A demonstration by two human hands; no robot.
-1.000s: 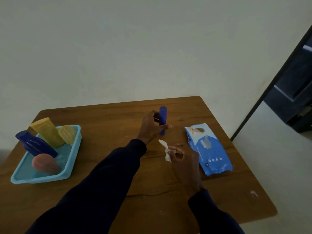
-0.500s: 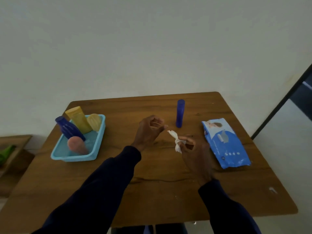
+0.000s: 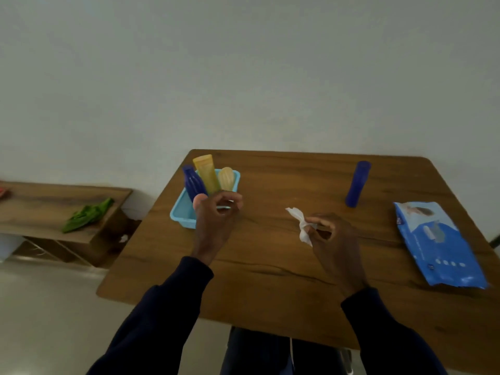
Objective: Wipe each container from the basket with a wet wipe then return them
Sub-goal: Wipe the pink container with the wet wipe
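A light blue basket (image 3: 180, 215) sits at the table's far left corner. It holds a yellow tube (image 3: 207, 173), a dark blue bottle (image 3: 193, 184), a pale yellow container (image 3: 226, 178) and a pink container (image 3: 199, 198) that is mostly hidden. My left hand (image 3: 216, 215) hovers over the basket's near right side with fingers curled and apart, and nothing shows in it. My right hand (image 3: 334, 239) pinches a crumpled white wet wipe (image 3: 302, 226) above the table's middle. A blue tube-shaped container (image 3: 357, 184) stands upright alone at the far right.
A blue pack of wet wipes (image 3: 438, 242) lies flat near the wooden table's (image 3: 270, 266) right edge. A low wooden shelf (image 3: 54, 204) with a green cloth (image 3: 86, 215) stands to the left, below table height. A plain wall runs behind.
My left hand let go of the blue tube, which now stands on the table, and moved left to the basket. My right hand still holds the wipe. The view swung left.
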